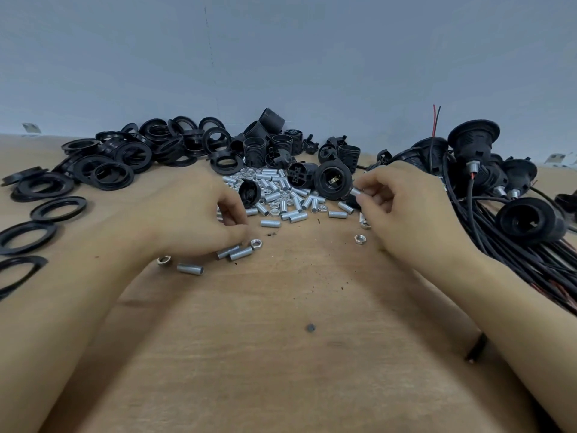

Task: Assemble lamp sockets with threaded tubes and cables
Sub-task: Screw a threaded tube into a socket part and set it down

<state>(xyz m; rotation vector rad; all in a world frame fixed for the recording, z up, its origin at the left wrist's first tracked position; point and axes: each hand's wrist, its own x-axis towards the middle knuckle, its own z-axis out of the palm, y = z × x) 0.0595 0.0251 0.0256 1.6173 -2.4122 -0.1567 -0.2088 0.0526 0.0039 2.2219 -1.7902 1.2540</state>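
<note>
Far left: loose black plastic collar rings (93,170) spread across the bare wooden tabletop (281,354), none fitted to anything yet.

Your left hand (199,220) sits near-left of centre, fingers curled down onto the board just beside a few stray short silver threaded metal tubes (240,253); whether it holds one, you cannot tell.

Centre, far: the pile of tubes and small silver nuts (281,195), with unassembled black ribbed socket bodies (268,142) behind.

Your right hand (406,214) pinches one tube (356,192) at its fingertips, raised beside an open socket.

Far right: a stack of finished cabled sockets (474,151). Judged partway; much stock remains.
</note>
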